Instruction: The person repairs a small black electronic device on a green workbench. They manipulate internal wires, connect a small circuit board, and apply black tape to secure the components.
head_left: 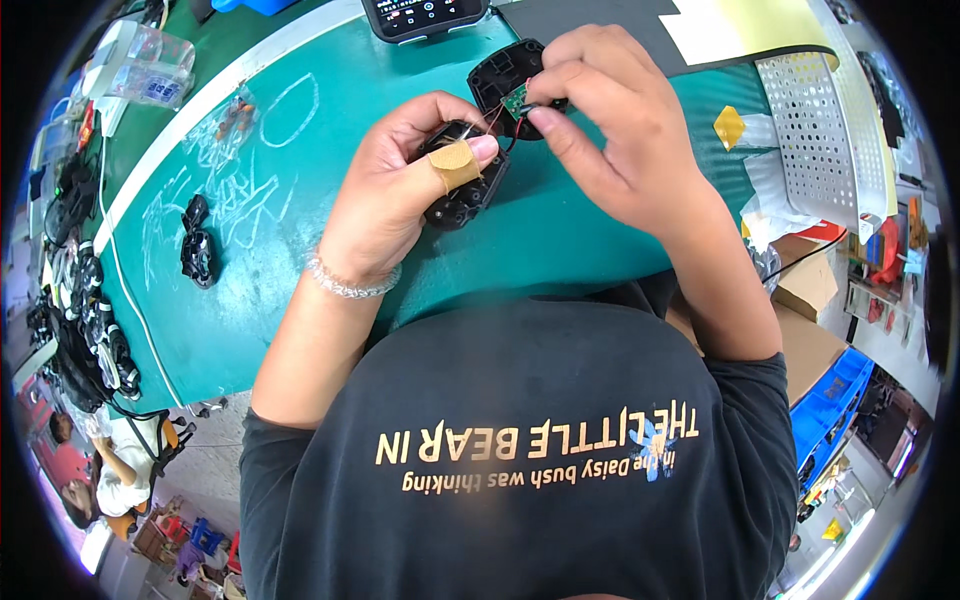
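Observation:
My left hand [415, 165], a tan bandage round its thumb, is closed on a black plastic housing half [468, 200] with screw posts inside. Thin red and dark wires run from it to a small green circuit board [515, 100] at a second black housing half [500, 70]. The thumb and index finger of my right hand [615, 125] pinch at the board's edge, on a small dark piece or wire end too small to name. Both hands are above the green mat [440, 270], close together.
A phone [425, 18] stands at the far edge. Black parts [198, 245] lie on the mat to the left, beyond them a cable pile [85, 320]. A perforated white metal tray [815, 140] is at the right, near a blue bin [830, 410]. Other people sit at lower left.

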The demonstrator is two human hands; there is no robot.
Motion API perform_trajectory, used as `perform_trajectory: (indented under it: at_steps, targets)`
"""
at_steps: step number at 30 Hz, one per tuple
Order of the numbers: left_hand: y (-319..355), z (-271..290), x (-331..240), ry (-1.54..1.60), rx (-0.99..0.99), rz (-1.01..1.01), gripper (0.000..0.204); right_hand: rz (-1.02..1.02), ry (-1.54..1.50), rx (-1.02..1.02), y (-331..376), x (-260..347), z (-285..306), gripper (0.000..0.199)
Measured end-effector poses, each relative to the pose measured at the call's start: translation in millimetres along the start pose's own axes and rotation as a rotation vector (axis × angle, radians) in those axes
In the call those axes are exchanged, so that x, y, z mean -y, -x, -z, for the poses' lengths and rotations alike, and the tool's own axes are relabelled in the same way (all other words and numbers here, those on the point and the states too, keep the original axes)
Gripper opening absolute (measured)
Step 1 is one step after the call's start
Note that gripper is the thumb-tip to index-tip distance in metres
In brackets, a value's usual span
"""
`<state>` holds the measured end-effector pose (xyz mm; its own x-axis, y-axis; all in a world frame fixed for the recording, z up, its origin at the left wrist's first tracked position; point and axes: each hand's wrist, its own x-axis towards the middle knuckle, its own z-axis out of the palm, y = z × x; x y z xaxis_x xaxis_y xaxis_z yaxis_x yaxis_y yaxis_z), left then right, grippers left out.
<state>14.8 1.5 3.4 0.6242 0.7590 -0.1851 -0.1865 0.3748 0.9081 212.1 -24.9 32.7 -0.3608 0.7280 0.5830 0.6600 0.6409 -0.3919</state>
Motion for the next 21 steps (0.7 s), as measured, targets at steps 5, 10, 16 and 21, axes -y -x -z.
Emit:
perform_trajectory:
  at_steps: [5,10,16,21]
  targets:
    - [0,1,-1,-0.058,0.011,0.040,0.018,-0.248,-0.148,-0.296,-7,9,-19,0.007]
    - [3,-2,-5,-0.236,0.043,0.066,0.018,-0.122,-0.310,-0.032,7,-13,-15,0.005]
    - [7,-10,-7,-0.277,0.012,0.041,0.021,-0.293,-0.405,0.139,8,-9,-16,0.009]
    - [7,-12,-7,-0.354,-0.037,0.004,0.023,-0.440,-0.533,0.239,18,-12,-20,0.015]
